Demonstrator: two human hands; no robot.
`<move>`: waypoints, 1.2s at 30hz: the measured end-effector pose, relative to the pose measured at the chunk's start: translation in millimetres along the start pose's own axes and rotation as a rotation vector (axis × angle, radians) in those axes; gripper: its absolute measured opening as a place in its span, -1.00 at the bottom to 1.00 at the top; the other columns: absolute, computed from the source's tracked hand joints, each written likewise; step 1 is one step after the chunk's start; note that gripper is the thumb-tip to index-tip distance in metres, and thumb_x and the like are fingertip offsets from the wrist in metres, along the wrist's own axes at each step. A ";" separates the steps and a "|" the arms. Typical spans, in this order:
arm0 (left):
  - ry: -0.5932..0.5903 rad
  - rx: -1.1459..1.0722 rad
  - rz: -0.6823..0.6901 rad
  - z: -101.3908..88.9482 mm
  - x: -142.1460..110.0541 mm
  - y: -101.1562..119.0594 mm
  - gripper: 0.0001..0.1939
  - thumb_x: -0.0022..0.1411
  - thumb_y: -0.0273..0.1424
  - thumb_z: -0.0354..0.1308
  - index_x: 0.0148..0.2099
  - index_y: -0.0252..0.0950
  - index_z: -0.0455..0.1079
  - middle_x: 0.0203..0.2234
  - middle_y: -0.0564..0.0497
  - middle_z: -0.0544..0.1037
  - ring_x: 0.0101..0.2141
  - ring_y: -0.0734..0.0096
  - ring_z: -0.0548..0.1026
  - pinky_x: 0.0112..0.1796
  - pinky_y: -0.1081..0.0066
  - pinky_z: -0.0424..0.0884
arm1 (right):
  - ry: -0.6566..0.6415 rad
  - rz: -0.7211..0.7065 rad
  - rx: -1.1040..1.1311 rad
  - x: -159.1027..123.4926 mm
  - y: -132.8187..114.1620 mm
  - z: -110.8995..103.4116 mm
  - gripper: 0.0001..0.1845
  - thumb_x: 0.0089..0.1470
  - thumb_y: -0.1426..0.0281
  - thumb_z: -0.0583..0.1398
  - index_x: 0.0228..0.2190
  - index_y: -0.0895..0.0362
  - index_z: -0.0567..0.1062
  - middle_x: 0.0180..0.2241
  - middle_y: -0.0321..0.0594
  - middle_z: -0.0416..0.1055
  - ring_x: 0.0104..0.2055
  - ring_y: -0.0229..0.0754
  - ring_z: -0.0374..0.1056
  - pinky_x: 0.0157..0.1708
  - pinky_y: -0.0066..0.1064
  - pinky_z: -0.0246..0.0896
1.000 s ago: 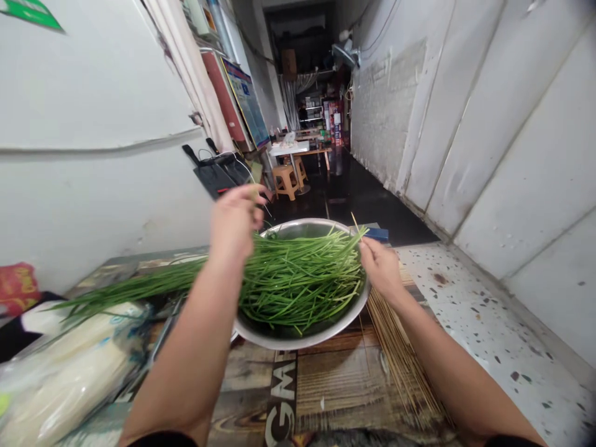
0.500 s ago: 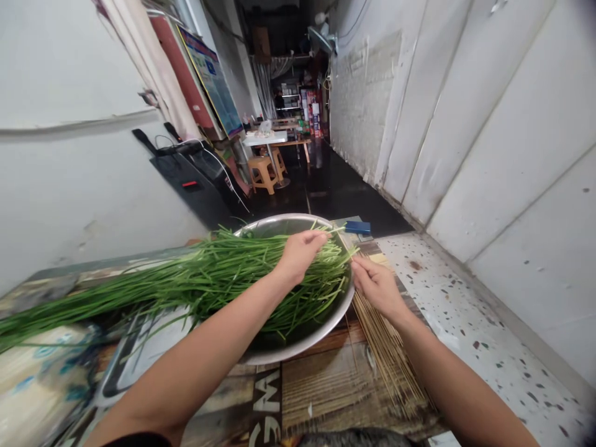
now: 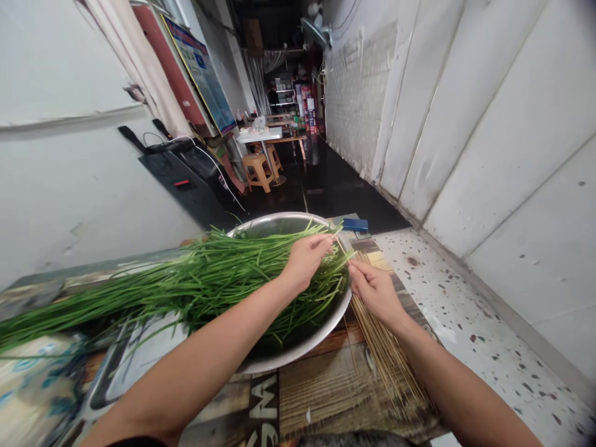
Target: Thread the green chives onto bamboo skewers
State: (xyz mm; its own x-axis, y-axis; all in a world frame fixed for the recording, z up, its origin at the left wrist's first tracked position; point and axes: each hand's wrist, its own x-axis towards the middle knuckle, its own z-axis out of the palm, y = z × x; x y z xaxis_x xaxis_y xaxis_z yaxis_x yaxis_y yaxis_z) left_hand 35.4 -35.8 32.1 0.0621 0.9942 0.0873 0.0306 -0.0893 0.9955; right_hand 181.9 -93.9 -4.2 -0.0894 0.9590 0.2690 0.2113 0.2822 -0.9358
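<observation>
A large heap of green garlic chives lies across a round steel basin, the leafy ends trailing over the rim to the left. Above the pale stem ends, my left hand is closed in a pinch on some chive stems. My right hand, at the basin's right rim, pinches a thin bamboo skewer. The skewer slants up to the left hand's fingertips, and its tip meets the stems there. Many more skewers lie in a loose bundle on the table under my right forearm.
A blue box sits behind the basin on the wood-patterned tabletop. A white tray and a plastic-wrapped pale bundle are at the left. Beyond stand a white table and orange stools; walls rise on both sides.
The skewer now spans the small gap between my two hands, its tip at the left fingertips. Both hands keep their pinches and have barely moved. The view has shifted slightly.
</observation>
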 end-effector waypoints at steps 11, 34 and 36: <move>0.050 0.010 0.036 3.9 3.9 -5.8 -0.77 0.04 -0.41 0.16 -0.23 -0.36 0.52 -0.46 -0.03 0.54 -0.39 0.40 0.45 -0.30 0.40 0.34 | 0.006 0.023 0.006 -0.3 8.5 0.6 -0.68 0.14 0.23 0.04 -0.31 0.16 0.49 -0.70 -0.41 0.09 -0.65 -0.34 -0.01 -0.63 -0.50 -0.06; 0.015 0.019 0.070 2.1 6.3 -12.5 -0.83 0.01 -0.43 0.14 -0.35 -0.36 0.53 -0.40 -0.07 0.56 -0.34 0.39 0.48 -0.29 0.42 0.36 | -0.008 0.079 0.085 0.9 2.9 1.7 -0.65 0.09 0.16 0.06 -0.40 0.16 0.47 -0.75 -0.42 0.07 -0.70 -0.35 -0.03 -0.67 -0.49 -0.10; 0.018 0.010 0.061 2.5 6.2 -12.6 -0.83 0.00 -0.44 0.15 -0.34 -0.36 0.53 -0.39 -0.07 0.57 -0.33 0.38 0.48 -0.28 0.41 0.36 | -0.016 0.080 0.089 1.1 3.0 1.7 -0.65 0.09 0.15 0.06 -0.39 0.16 0.47 -0.75 -0.42 0.06 -0.70 -0.35 -0.03 -0.67 -0.49 -0.10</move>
State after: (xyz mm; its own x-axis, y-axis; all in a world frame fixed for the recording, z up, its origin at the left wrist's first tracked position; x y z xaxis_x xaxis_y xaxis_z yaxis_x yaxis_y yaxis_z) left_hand 38.0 -28.7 19.9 0.0460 0.9878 0.1489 0.0373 -0.1506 0.9879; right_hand 180.8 -92.0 -7.1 -0.0910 0.9776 0.1896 0.1308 0.2005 -0.9709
